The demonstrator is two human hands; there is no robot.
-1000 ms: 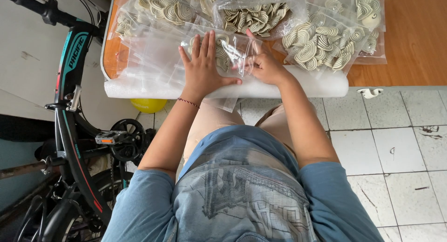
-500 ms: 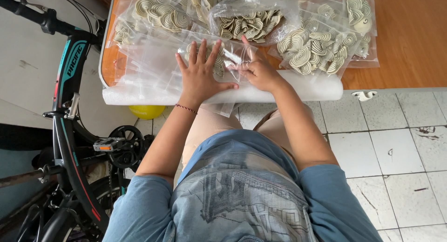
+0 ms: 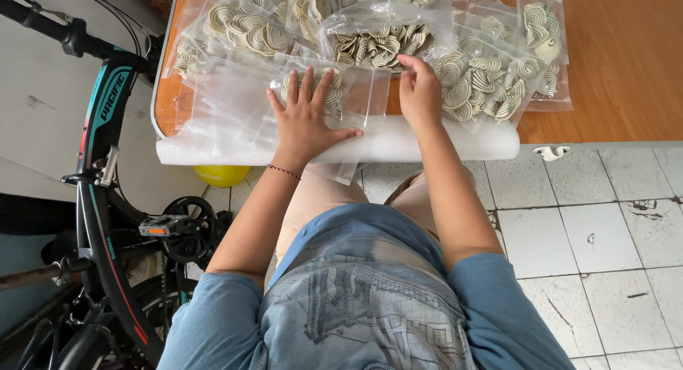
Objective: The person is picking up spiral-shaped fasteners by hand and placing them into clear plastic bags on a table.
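Shifted rightward since before: right hand (image 3: 420,92), now pinching the clear bag (image 3: 334,92) of swirl biscuits at its edge. Left hand (image 3: 307,121) lying open, pressing that bag flat on the orange bench (image 3: 626,64). Standing nearby on pale floor tiles (image 3: 605,235): bicycle (image 3: 99,199).

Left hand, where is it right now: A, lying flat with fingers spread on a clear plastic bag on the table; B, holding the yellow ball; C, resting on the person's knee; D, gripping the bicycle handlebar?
A: the left hand lies palm down, fingers spread, on a clear plastic bag of spiral-patterned snacks at the table's near edge, while the right hand touches the bags beside it.
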